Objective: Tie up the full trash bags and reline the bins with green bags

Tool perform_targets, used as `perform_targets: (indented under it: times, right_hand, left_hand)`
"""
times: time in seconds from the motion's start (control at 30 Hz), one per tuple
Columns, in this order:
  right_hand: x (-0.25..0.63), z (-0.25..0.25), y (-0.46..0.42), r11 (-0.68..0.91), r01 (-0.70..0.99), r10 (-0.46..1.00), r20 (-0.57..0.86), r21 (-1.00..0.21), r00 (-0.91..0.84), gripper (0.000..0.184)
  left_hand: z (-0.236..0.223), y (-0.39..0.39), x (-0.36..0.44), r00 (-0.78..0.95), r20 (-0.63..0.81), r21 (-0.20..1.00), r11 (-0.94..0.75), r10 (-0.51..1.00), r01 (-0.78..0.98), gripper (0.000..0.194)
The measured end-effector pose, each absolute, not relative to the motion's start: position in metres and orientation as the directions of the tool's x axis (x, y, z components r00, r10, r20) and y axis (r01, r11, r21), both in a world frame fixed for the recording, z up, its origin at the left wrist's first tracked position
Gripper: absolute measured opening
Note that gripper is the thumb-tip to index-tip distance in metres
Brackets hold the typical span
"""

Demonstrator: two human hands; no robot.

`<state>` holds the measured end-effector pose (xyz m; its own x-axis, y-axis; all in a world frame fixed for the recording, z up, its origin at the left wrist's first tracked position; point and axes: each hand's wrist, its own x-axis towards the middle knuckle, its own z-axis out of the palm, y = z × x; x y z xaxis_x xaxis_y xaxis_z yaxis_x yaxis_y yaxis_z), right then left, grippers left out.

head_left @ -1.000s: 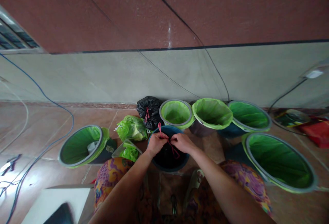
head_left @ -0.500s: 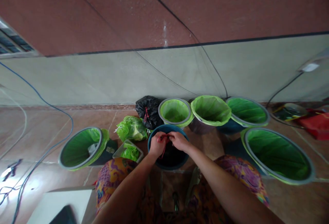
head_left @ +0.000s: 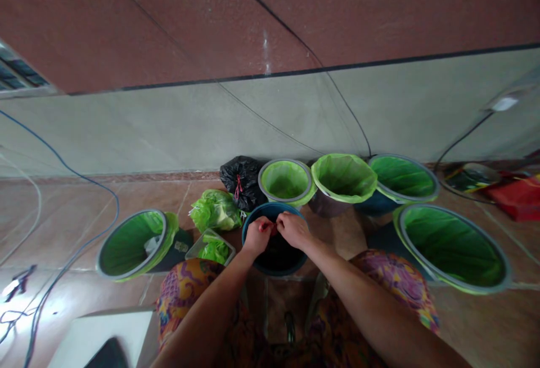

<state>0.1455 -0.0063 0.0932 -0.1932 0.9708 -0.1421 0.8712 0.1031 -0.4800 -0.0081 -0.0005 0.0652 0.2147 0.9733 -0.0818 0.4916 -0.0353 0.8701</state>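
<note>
My left hand (head_left: 257,237) and my right hand (head_left: 292,229) are together over a blue bin (head_left: 276,271) between my knees. The fingers of both are closed on a red drawstring (head_left: 274,228), the left pinching it beside the right. Inside the bin is dark black material (head_left: 280,256), apparently a black bag, mostly in shadow. Just behind the bin, on the left, a tied black garbage bag (head_left: 242,179) with a red drawstring sits against the wall. A bundle of green plastic bags (head_left: 216,210) lies in front of it.
Bins with green liners stand around: a small one (head_left: 304,196), a brown one (head_left: 327,206), a large one (head_left: 458,286) at right and another (head_left: 130,275) at left. A tray (head_left: 230,258) holds green plastic. A blue cable (head_left: 112,216) crosses the floor; a white box (head_left: 105,326) is at front left.
My hands stay over the blue bin, fingers still on the red drawstring. The loose red strand that hung below my left hand no longer shows. The view has shifted slightly.
</note>
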Motion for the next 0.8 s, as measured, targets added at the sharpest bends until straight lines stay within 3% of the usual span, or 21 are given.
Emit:
perform_targets:
  times: [0.1,0.3,0.47,0.53,0.67,0.73,0.8]
  right_hand:
    - [0.146,0.095,-0.009,0.156,0.914,0.967,-0.132,-0.375,-0.219,0.026]
    - [0.152,0.077,-0.007,0.084,0.941,0.958,-0.234,-0.328,-0.168,0.028]
    - [0.154,0.073,-0.009,0.027,0.955,0.950,-0.290,-0.297,-0.117,0.033]
    - [0.156,0.079,-0.011,-0.008,0.946,0.945,-0.311,-0.324,-0.098,0.039]
    - [0.156,0.085,-0.015,0.020,0.918,0.921,-0.349,-0.397,-0.171,0.065]
    - [0.153,0.081,-0.019,0.072,0.906,0.897,-0.370,-0.417,-0.242,0.078]
    - [0.149,0.074,-0.023,0.102,0.904,0.874,-0.396,-0.416,-0.281,0.084]
  left_hand:
    - [0.066,-0.001,-0.009,0.234,-0.073,0.851,-0.062,0.969,0.521,0.019]
    - [0.060,0.000,-0.013,0.238,-0.027,0.776,-0.130,0.971,0.617,0.022]
    - [0.053,-0.001,-0.017,0.187,-0.137,0.671,-0.048,0.973,0.740,0.019]
    - [0.050,-0.002,-0.020,0.145,-0.201,0.657,0.023,0.969,0.754,0.032]
    - [0.043,-0.008,-0.028,0.176,-0.378,0.634,0.116,0.909,0.764,0.081]
    - [0.040,-0.013,-0.030,0.241,-0.413,0.646,0.095,0.879,0.758,0.088]
    - [0.036,-0.018,-0.028,0.292,-0.401,0.671,0.062,0.868,0.739,0.080]
